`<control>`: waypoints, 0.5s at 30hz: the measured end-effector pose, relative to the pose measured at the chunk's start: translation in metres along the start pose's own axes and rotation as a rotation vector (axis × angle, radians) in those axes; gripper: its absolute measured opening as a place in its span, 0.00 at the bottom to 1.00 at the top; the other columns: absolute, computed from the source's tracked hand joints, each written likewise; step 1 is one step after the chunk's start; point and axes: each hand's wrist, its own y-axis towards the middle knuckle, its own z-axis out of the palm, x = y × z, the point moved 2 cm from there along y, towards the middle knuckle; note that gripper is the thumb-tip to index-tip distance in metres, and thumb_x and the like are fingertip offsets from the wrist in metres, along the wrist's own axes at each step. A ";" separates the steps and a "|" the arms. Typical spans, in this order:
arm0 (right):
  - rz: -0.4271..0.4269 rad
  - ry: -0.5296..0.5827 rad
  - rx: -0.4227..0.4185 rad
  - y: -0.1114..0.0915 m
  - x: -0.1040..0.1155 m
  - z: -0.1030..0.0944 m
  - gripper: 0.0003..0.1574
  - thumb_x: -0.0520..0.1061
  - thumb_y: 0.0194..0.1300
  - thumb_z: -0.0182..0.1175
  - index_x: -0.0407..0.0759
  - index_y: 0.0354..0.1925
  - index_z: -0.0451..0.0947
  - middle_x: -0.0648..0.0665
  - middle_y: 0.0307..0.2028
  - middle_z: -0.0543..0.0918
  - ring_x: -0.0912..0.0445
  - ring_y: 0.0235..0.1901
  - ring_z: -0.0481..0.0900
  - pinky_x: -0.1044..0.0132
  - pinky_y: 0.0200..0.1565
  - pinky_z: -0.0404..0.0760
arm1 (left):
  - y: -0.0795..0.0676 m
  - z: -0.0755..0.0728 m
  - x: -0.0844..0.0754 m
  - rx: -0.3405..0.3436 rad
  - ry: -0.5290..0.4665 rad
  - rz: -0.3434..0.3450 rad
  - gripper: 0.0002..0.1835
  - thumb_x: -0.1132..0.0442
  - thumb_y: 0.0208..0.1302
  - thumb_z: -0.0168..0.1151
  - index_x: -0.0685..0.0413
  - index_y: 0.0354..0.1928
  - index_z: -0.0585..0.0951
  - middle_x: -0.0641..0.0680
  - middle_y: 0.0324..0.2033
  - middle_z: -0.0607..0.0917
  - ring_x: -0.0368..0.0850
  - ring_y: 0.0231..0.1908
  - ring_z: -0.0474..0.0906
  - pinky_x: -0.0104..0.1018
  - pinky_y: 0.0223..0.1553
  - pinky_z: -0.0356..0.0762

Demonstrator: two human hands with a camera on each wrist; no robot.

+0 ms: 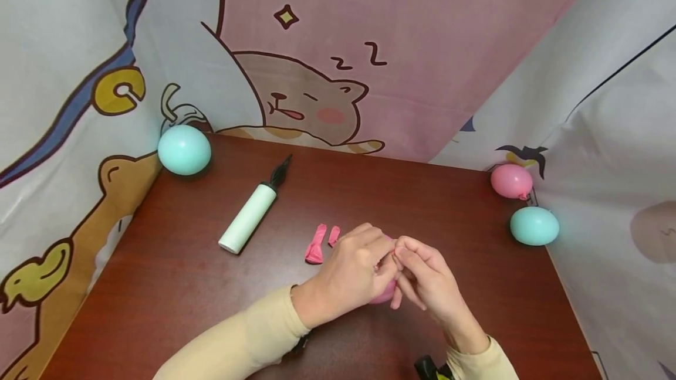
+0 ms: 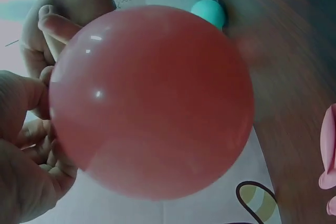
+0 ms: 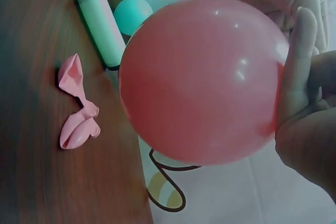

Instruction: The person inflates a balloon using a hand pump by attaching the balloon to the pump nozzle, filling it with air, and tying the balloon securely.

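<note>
An inflated pink balloon (image 2: 152, 103) is at both hands, mostly covered by them in the head view, where a strip of the balloon (image 1: 388, 294) shows below the fingers. Seen from the right wrist, the round balloon (image 3: 202, 82) has its neck side toward the hands. My left hand (image 1: 351, 271) bends over it and pinches at the neck. Fingertips of my right hand (image 1: 435, 280) meet the left ones there, also pinching. The neck itself is hidden by the fingers. Two uninflated pink balloons, a longer one (image 1: 314, 248) and a shorter one (image 1: 334, 236), lie left of the hands.
A pale green hand pump (image 1: 247, 219) with a black nozzle lies on the brown table (image 1: 174, 251). One teal balloon (image 1: 184, 150) rests at the back left corner. Toward the right edge are a small pink balloon (image 1: 511, 181) and another teal balloon (image 1: 534, 226). Printed cloth (image 1: 422, 46) hangs around the table.
</note>
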 end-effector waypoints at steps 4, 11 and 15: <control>-0.012 0.048 0.025 0.000 0.002 0.000 0.19 0.33 0.82 0.33 0.31 0.30 0.60 0.37 0.06 0.56 0.45 0.01 0.52 0.65 0.08 0.61 | 0.003 0.000 0.002 -0.027 -0.019 0.051 0.11 0.74 0.44 0.65 0.54 0.18 0.74 0.46 0.17 0.71 0.38 0.23 0.69 0.21 0.28 0.66; -0.049 0.060 0.089 0.001 0.010 0.002 0.19 0.30 0.80 0.32 0.32 0.30 0.61 0.38 0.06 0.56 0.45 0.00 0.52 0.66 0.07 0.60 | 0.008 -0.003 0.005 -0.040 -0.120 0.097 0.11 0.75 0.39 0.60 0.52 0.17 0.70 0.46 0.16 0.68 0.37 0.21 0.65 0.20 0.27 0.61; -0.095 0.045 0.089 0.003 0.013 0.002 0.20 0.27 0.78 0.31 0.30 0.30 0.63 0.37 0.05 0.57 0.45 0.00 0.52 0.66 0.04 0.56 | 0.011 -0.003 0.004 -0.034 -0.165 0.090 0.12 0.75 0.38 0.59 0.52 0.18 0.68 0.45 0.16 0.66 0.37 0.20 0.62 0.21 0.26 0.58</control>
